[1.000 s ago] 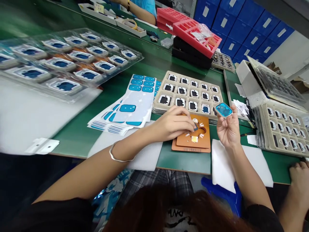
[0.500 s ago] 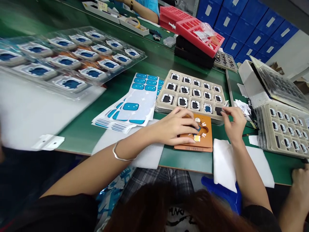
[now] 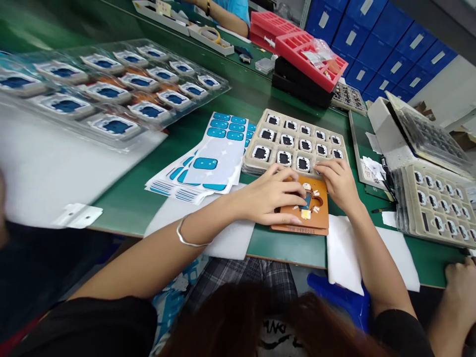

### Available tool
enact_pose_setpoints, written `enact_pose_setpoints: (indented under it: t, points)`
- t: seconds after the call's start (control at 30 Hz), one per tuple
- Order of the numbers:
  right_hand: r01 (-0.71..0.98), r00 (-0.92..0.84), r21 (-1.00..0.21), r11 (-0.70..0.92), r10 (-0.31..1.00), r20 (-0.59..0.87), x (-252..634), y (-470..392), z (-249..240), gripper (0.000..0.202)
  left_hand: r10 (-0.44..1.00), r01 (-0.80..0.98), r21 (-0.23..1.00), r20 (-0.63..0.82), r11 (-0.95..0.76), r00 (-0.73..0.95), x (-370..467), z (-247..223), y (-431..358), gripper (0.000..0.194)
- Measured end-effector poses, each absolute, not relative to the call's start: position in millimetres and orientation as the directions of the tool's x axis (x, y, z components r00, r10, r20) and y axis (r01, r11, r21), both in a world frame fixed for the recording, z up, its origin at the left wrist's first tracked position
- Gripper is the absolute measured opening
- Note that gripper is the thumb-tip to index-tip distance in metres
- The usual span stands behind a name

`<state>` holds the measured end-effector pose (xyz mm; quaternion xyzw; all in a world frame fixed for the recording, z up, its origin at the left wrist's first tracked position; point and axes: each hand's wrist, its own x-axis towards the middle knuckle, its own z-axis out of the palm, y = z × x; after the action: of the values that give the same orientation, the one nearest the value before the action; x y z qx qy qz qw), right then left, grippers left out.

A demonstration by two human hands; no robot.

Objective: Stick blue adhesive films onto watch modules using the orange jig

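Note:
My left hand (image 3: pixel 273 196) lies over an orange fixture block (image 3: pixel 320 225), its fingers spread and its fingertips beside a cutout. A blue piece (image 3: pixel 305 202) sits in that cutout, partly under the fingers. Small white tabs and a yellow patch (image 3: pixel 305 214) surround it. My right hand (image 3: pixel 336 181) is at the front row of a beige tray (image 3: pixel 256 166), thumb and fingers drawn together over a slot. What they pinch is mostly hidden. White-framed parts with dark centres (image 3: pixel 284 157) fill the tray slots that show.
Sheets of blue stickers (image 3: pixel 208 166) lie left of the beige tray. A clear tray of blue-centred parts (image 3: pixel 107 91) is farther left. Another beige tray (image 3: pixel 427 225) stands right, near a co-worker's hand (image 3: pixel 459 282). Red trays (image 3: pixel 297 42) are stacked behind. A white cloth (image 3: pixel 344 253) hangs over the front edge.
My right hand has moved left along the tray's front row, from the right corner slot to the slot beside it. My left hand stays on the orange block.

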<state>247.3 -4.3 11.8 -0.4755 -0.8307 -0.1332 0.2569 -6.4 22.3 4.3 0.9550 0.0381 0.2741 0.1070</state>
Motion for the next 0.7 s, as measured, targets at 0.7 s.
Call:
enact_pose_setpoints:
  t: [0.7]
  points:
    - [0.494,-0.039,-0.753,0.434,0.877,0.480,239,-28,20,0.032,0.139,0.010,0.249,0.505,-0.968,0.852,-6,3,21,0.046]
